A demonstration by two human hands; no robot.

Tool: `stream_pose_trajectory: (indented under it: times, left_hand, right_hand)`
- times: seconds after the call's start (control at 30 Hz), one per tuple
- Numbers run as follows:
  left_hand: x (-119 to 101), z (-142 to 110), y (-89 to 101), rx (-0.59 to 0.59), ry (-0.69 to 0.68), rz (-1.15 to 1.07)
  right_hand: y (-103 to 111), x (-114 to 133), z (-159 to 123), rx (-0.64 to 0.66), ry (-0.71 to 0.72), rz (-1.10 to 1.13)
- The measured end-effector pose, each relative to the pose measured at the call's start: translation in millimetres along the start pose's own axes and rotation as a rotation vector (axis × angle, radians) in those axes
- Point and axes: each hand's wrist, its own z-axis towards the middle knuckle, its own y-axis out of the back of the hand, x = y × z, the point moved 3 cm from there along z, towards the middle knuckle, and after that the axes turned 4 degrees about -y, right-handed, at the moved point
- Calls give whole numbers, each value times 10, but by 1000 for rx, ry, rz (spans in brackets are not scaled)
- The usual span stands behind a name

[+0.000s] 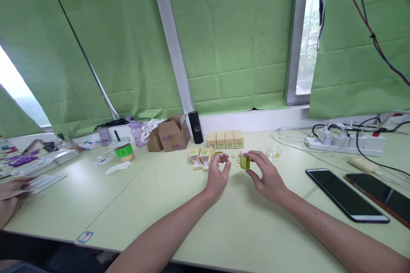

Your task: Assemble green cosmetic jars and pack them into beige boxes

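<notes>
Right hand [267, 177] pinched a green case [245, 162]; left hand [218, 177] half-curled, couldn't tell if its fingertips held anything.

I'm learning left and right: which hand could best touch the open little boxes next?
Probably the left hand: it's close beside the open little boxes. The right hand is farther off, holding a green thing.

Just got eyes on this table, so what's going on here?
The right hand holds a small olive-green case above the table. The left hand is raised beside two open small boxes; whether it grips anything is unclear. Four small boxes stand in a row behind. At far left, another person's hand is at a flat pale item.
</notes>
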Motion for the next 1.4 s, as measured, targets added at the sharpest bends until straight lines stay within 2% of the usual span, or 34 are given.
stream_pose_trajectory:
  times: [0.17,0.37,0.57,1.1,1.4]
  left_hand:
    - [-143,-64,19,80,-149,40]
    - [-224,-103,-16,178,-220,86]
    - [-259,-101,-22,193,-266,103]
    - [-287,-109,-14,163,-261,83]
    - [-288,-114,-14,169,-248,96]
  right_hand:
    - [5,35,8,15,14,-41]
    - [-4,23,2,29,116,-59]
    - [-18,24,-10,40,171,-108]
    - [-31,76,17,36,272,-139]
    - [-30,54,3,44,219,-124]
